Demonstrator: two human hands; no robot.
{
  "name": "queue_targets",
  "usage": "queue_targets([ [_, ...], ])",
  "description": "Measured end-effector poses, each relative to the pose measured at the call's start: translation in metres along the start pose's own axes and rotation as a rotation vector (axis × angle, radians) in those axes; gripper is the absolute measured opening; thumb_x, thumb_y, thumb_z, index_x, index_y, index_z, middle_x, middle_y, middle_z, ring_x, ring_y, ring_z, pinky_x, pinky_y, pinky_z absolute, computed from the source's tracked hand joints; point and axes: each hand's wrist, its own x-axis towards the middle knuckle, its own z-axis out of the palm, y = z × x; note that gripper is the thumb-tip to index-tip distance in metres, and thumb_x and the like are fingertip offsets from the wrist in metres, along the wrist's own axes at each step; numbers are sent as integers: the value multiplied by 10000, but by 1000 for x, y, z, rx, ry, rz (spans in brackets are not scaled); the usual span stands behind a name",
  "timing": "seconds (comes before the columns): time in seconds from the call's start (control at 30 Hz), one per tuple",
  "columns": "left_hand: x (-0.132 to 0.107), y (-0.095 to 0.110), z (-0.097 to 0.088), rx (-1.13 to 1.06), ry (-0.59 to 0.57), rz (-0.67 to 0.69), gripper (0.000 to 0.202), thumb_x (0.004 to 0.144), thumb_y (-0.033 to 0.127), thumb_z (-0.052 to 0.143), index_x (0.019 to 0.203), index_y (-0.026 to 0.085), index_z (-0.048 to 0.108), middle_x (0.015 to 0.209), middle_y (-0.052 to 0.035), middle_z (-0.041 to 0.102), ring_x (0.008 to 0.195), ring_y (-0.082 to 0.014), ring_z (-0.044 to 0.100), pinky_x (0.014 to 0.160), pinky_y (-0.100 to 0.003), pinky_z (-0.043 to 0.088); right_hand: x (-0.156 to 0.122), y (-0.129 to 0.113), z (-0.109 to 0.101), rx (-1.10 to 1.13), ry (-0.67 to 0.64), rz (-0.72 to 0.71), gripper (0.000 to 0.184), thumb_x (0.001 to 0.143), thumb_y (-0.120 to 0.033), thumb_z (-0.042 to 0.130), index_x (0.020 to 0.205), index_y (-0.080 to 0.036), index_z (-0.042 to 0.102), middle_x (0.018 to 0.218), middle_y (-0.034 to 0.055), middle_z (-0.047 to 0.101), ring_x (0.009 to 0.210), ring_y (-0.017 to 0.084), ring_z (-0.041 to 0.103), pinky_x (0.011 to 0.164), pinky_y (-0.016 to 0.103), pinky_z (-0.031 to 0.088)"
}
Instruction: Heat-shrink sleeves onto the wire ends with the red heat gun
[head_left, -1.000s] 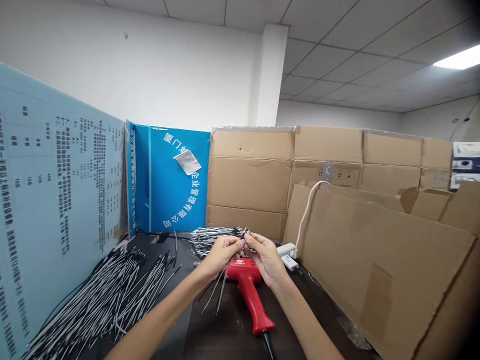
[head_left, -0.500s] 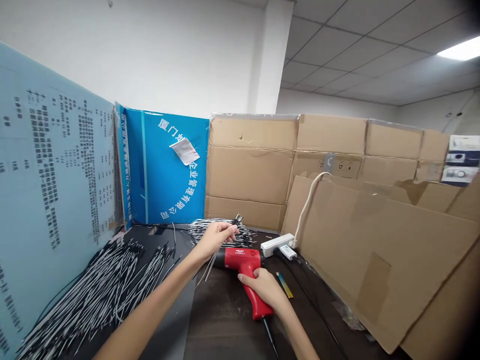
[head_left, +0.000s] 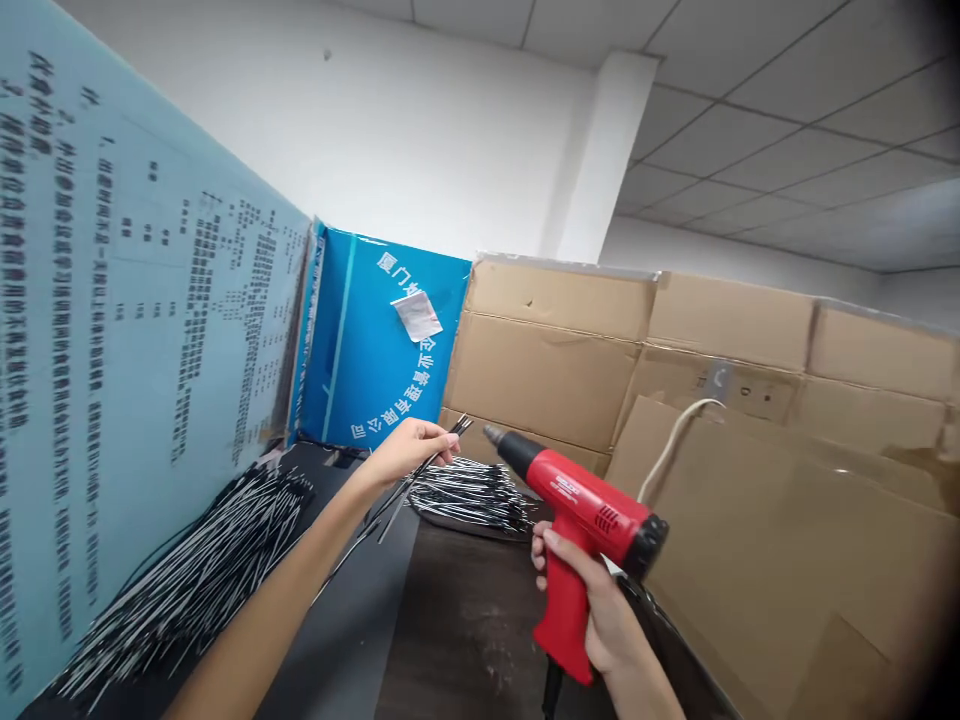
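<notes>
My left hand (head_left: 420, 448) is closed around a small bunch of wires (head_left: 393, 505), black and white, whose tips stick out past my fingers. In my right hand (head_left: 581, 580) is a red heat gun (head_left: 581, 495), gripped by its handle and lifted above the table. Its metal nozzle points up and left, a short gap from the wire tips. Behind and below my left hand lies a pile of wires (head_left: 472, 492). A larger heap of black and white wires (head_left: 202, 560) spreads over the left side of the table.
A light blue printed board (head_left: 150, 300) walls off the left. A bright blue panel (head_left: 375, 340) and cardboard sheets (head_left: 547, 370) close the back. A big cardboard piece (head_left: 780, 530) leans at the right. A white cable (head_left: 667, 455) runs down beside it.
The heat gun has risen off the table in my right hand, its nozzle now tilted up toward the wires. My view has turned left. The left hand still grips its bunch.
</notes>
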Motion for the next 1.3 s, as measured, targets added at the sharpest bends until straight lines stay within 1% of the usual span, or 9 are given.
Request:
queue_targets([
  [0.07, 4, -9, -7, 117, 78, -14, 351, 807, 476, 663, 749, 147, 769, 707, -86, 734, 660, -208, 660, 670, -294, 473, 8, -1, 1, 36, -40, -12, 274, 713, -391, 829, 874, -202, 714, 732, 28, 668, 609, 180, 590, 557, 280, 499],
  [0.17, 11, -28, -14, 314, 174, -38, 334, 808, 451, 630, 690, 165, 758, 664, -80, 727, 652, -235, 672, 631, -295, 445, 17, 12, -3, 20, -49, -33, 271, 712, -415, 815, 854, -207, 714, 696, 28, 663, 587, 172, 580, 552, 272, 500],
  [0.27, 17, -45, -15, 447, 210, -22, 324, 798, 425, 620, 612, 184, 731, 593, -63, 693, 608, -230, 640, 610, -289, 399, 17, 27, -10, -9, -108, -10, 322, 730, -472, 783, 890, -200, 723, 713, 52, 677, 604, 189, 598, 569, 292, 511],
  [0.33, 19, -51, -12, 505, 225, 4, 322, 787, 417, 632, 570, 190, 705, 548, -53, 661, 575, -218, 607, 603, -285, 370, 12, 31, -12, -38, -142, -11, 367, 725, -501, 780, 928, -201, 722, 741, 65, 696, 618, 202, 612, 581, 306, 517],
  [0.4, 20, -54, -7, 538, 217, 17, 330, 783, 421, 640, 550, 191, 682, 525, -48, 638, 554, -207, 583, 596, -281, 348, 7, 31, -11, -54, -171, -13, 388, 718, -522, 780, 927, -202, 715, 758, 72, 710, 624, 208, 620, 589, 315, 520],
  [0.5, 21, -56, 0, 564, 165, -7, 338, 796, 433, 622, 577, 183, 685, 526, -45, 634, 551, -201, 577, 590, -275, 341, 3, 30, -8, -61, -201, -16, 374, 727, -521, 774, 903, -199, 702, 758, 69, 718, 628, 209, 622, 603, 319, 521],
  [0.7, 23, -56, 3, 600, 69, -72, 369, 843, 445, 539, 658, 167, 697, 636, -57, 704, 599, -210, 632, 577, -269, 371, 1, 34, -7, -70, -262, -30, 299, 798, -461, 727, 914, -188, 682, 777, 51, 717, 659, 204, 629, 648, 323, 521],
  [0.93, 26, -59, 1, 616, 27, -99, 391, 880, 448, 507, 672, 171, 689, 662, -52, 723, 635, -213, 678, 590, -269, 392, 2, 36, -5, -62, -295, -73, 238, 842, -401, 691, 931, -182, 663, 813, 57, 724, 673, 199, 630, 660, 325, 523],
  [1.3, 26, -65, 6, 627, 13, -80, 394, 875, 444, 494, 659, 169, 676, 627, -48, 707, 592, -207, 639, 560, -278, 356, 1, 40, -5, -102, -322, -116, 206, 878, -372, 663, 956, -181, 669, 842, 58, 726, 682, 197, 631, 667, 323, 513],
])
